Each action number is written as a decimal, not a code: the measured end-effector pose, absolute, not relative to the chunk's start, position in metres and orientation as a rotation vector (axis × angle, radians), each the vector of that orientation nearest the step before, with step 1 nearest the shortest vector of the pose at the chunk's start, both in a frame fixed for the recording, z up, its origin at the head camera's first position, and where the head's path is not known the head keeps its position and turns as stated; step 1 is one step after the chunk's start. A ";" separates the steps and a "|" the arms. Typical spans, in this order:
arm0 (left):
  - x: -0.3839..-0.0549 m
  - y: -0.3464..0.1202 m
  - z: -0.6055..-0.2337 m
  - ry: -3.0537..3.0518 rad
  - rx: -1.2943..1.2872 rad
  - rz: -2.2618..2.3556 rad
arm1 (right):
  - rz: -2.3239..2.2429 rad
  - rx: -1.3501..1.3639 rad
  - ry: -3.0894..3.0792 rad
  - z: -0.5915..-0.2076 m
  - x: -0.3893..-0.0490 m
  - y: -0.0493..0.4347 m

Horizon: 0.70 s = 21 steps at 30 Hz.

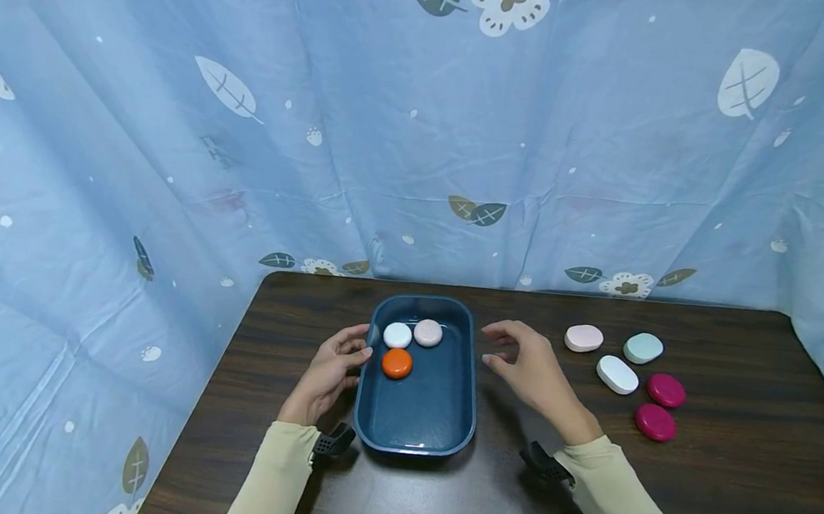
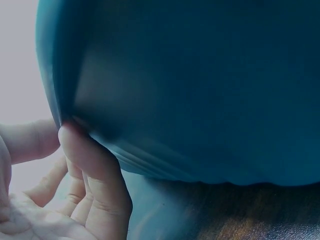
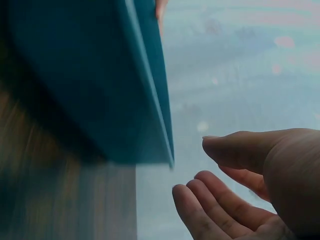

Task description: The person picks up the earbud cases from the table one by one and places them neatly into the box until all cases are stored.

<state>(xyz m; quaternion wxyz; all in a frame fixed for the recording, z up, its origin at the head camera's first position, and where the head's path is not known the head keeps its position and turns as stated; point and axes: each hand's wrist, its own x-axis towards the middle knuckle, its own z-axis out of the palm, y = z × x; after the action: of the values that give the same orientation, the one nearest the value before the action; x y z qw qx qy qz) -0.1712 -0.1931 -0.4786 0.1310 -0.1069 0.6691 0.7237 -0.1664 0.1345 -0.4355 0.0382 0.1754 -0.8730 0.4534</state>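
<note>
A dark blue rectangular tray (image 1: pixel 416 417) stands on the table in the head view. Its left rim is pinched between the thumb and fingers of my left hand (image 1: pixel 328 372); the left wrist view shows this hand (image 2: pixel 97 170) close up against the tray wall (image 2: pixel 200 100). Inside lie a white rounded piece (image 1: pixel 397 335), a pale pink one (image 1: pixel 427 332) and a glossy orange one (image 1: pixel 396 363). My right hand (image 1: pixel 530 368) hovers just off the tray's right side, holding nothing. In the right wrist view, a gap separates that hand (image 3: pixel 240 185) from the tray (image 3: pixel 90 85).
On the dark wooden table (image 1: pixel 732 508) to the right lie a pale pink oval (image 1: pixel 583 338), a mint oval (image 1: pixel 643 348), a white oval (image 1: pixel 617 375) and two magenta round pieces (image 1: pixel 666 390). Blue patterned cloth (image 1: pixel 396 121) hangs behind and on the left.
</note>
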 end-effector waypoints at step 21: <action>-0.172 -0.193 -0.477 1.961 -0.325 2.081 | 1.190 0.238 -2.638 -0.453 -0.147 0.236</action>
<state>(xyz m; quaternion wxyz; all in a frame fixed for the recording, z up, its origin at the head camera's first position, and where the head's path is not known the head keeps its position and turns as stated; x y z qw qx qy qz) -0.1721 -0.1933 -0.4775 0.1316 -0.1119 0.6756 0.7168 -0.1468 0.2356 -0.4534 0.1187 0.0812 -0.9021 0.4069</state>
